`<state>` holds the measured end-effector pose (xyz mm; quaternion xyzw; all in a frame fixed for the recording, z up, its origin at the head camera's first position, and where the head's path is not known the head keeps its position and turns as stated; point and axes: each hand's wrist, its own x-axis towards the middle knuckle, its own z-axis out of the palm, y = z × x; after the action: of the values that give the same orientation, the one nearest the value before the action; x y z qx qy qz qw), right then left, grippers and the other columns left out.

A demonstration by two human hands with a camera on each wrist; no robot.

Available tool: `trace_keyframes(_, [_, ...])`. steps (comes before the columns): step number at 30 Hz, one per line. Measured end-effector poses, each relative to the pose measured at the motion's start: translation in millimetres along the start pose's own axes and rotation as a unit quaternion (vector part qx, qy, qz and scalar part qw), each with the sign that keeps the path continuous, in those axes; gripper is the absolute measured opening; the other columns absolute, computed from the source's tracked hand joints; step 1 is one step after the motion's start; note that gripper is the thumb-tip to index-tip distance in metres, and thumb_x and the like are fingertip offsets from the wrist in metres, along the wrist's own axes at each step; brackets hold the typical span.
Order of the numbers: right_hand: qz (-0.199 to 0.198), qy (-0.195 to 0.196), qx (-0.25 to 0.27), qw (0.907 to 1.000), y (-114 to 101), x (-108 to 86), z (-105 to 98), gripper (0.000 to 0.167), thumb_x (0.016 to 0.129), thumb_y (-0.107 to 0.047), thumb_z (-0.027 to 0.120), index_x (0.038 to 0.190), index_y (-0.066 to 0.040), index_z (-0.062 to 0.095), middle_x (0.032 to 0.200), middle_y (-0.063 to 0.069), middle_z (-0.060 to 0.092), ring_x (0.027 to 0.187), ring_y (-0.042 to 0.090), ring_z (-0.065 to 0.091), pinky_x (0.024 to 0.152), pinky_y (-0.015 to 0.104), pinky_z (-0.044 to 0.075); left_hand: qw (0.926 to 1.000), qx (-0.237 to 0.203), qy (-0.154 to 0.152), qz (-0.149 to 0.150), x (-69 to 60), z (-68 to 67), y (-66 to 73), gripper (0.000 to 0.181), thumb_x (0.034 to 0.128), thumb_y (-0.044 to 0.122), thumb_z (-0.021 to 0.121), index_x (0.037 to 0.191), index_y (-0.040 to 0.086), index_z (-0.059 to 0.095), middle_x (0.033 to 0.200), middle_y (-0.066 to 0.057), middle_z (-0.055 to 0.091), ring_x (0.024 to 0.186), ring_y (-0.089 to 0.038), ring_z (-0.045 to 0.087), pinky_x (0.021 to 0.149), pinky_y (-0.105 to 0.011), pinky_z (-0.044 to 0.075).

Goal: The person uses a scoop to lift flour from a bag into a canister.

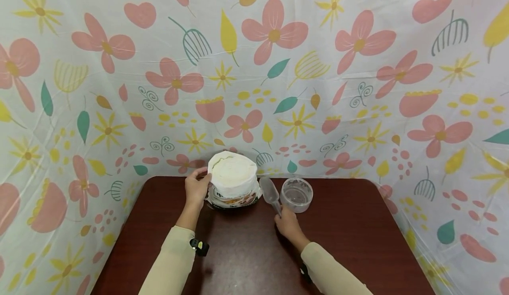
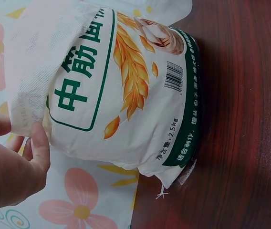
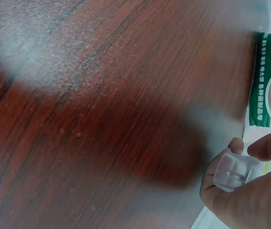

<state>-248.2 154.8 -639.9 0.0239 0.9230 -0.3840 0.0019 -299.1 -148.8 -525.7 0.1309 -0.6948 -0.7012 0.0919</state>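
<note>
A white flour bag [image 1: 234, 181] stands upright near the table's back edge, its top rolled down around the pale flour [image 1: 229, 170]. Green lettering and wheat ears mark its side in the left wrist view. My left hand [image 1: 197, 188] pinches the folded rim at the bag's left side between thumb and fingers. In my right hand [image 1: 289, 225] is a clear plastic scoop [image 1: 270, 192], gripped by its handle, the bowl tilted up beside the bag's right side. The handle's end [image 3: 233, 171] pokes out of the fist in the right wrist view.
A clear round plastic container [image 1: 296, 195] stands just right of the scoop. The dark red-brown wooden table [image 1: 246, 259] reaches back to a flower-patterned cloth [image 1: 254, 78] that hangs behind it and at both sides.
</note>
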Motion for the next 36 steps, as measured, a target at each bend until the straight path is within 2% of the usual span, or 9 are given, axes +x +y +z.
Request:
trace_keyframes(3, [-0.005,0.005,-0.007,1.0000,1.5,0.2,-0.2,0.035,0.096,-0.002,0.059,0.128,0.011,0.058,0.117,0.026,0.068,0.110,0.040,0.066,0.093,0.054,0.056,1.0000,0.000,0.001,0.002,-0.3,0.4,0.3,0.033,0.0993,0.007,0.067,0.132,0.000,0.067,0.119,-0.019,0.063,0.079,-0.011,0.063,0.080,-0.034,0.064])
trace_keyframes(10, [0.000,0.004,-0.019,0.9998,2.5,-4.8,-2.5,0.040,0.098,-0.005,0.059,0.134,0.011,0.054,0.120,0.027,0.064,0.111,0.041,0.064,0.092,0.056,0.055,1.0000,-0.004,0.004,0.007,-0.1,-0.1,0.9,0.032,0.0989,0.006,0.067,0.130,-0.002,0.067,0.116,-0.021,0.064,0.075,-0.013,0.064,0.064,-0.018,0.059])
trace_keyframes(18, [-0.036,0.042,-0.049,0.9973,5.4,-12.7,-8.1,0.030,0.096,-0.005,0.068,0.121,0.007,0.059,0.107,0.021,0.066,0.101,0.039,0.066,0.087,0.056,0.056,1.0000,0.001,0.001,0.002,-0.2,0.1,0.6,0.033,0.0994,0.008,0.067,0.131,-0.001,0.067,0.118,-0.021,0.063,0.077,-0.010,0.064,0.077,-0.032,0.064])
trace_keyframes(23, [-0.056,0.053,-0.065,0.9949,7.9,-16.5,-11.8,0.023,0.096,-0.006,0.069,0.113,0.005,0.059,0.099,0.019,0.064,0.094,0.038,0.065,0.081,0.055,0.055,1.0000,0.002,0.002,0.003,0.2,0.1,0.7,0.033,0.0994,0.007,0.067,0.131,-0.002,0.067,0.118,-0.021,0.063,0.076,-0.010,0.063,0.073,-0.027,0.063])
trace_keyframes(27, [-0.069,0.054,-0.075,0.9933,9.3,-20.2,-14.5,0.024,0.096,-0.007,0.070,0.115,0.004,0.060,0.099,0.019,0.060,0.091,0.038,0.063,0.079,0.055,0.055,1.0000,0.004,0.003,0.004,0.4,-0.3,0.8,0.032,0.0992,0.007,0.066,0.131,-0.001,0.067,0.117,-0.021,0.064,0.075,-0.010,0.063,0.067,-0.021,0.060])
trace_keyframes(30, [-0.082,0.054,-0.085,0.9915,9.3,-24.3,-18.1,0.027,0.096,-0.007,0.071,0.118,0.004,0.060,0.101,0.019,0.059,0.091,0.037,0.062,0.078,0.053,0.056,1.0000,0.004,0.003,0.003,0.7,-0.3,0.2,0.032,0.0991,0.006,0.067,0.131,0.000,0.067,0.117,-0.021,0.064,0.075,-0.010,0.064,0.072,-0.027,0.063])
trace_keyframes(34, [-0.103,0.067,-0.095,0.9879,7.8,-30.5,-25.4,0.032,0.095,-0.008,0.073,0.122,0.006,0.062,0.106,0.021,0.060,0.097,0.038,0.063,0.082,0.052,0.057,1.0000,0.005,0.002,0.003,1.1,0.5,0.3,0.032,0.0990,0.006,0.067,0.130,-0.001,0.067,0.117,-0.020,0.064,0.074,-0.011,0.064,0.085,-0.045,0.064])
trace_keyframes(36, [-0.118,0.080,-0.101,0.9846,6.8,-33.1,-30.1,0.033,0.094,-0.006,0.074,0.122,0.007,0.062,0.107,0.022,0.061,0.099,0.039,0.063,0.082,0.053,0.057,1.0000,0.006,0.002,0.005,1.0,0.7,0.7,0.032,0.0989,0.006,0.067,0.130,-0.001,0.067,0.117,-0.020,0.064,0.075,-0.011,0.064,0.087,-0.049,0.063])
